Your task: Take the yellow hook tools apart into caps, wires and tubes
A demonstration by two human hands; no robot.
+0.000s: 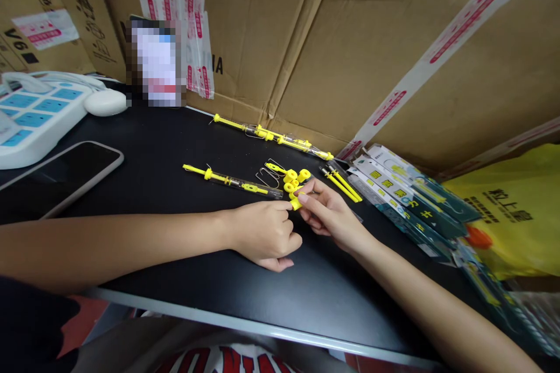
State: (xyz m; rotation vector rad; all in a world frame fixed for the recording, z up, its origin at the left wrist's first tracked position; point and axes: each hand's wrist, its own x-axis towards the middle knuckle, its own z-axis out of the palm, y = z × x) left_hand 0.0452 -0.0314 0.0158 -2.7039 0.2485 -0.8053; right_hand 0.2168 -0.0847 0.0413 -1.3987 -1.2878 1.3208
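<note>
Just beside a white power strip [46,112] with blue sockets there is a rounded white object [105,103]. In front of the strip lies a dark-screened phone [63,179]. Behind the strip stands a cardboard box [61,3]; well apart to the strip's right is a yellow bag [522,213].

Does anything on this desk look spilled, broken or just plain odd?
Nothing looks spilled or plainly broken. The oddest sight is a blocky, pixelated patch at the upper left, in front of the cardboard; it obscures whatever stands there. Small yellow pieces lie loosely heaped beside the right hand, too small to check for damage.
</note>
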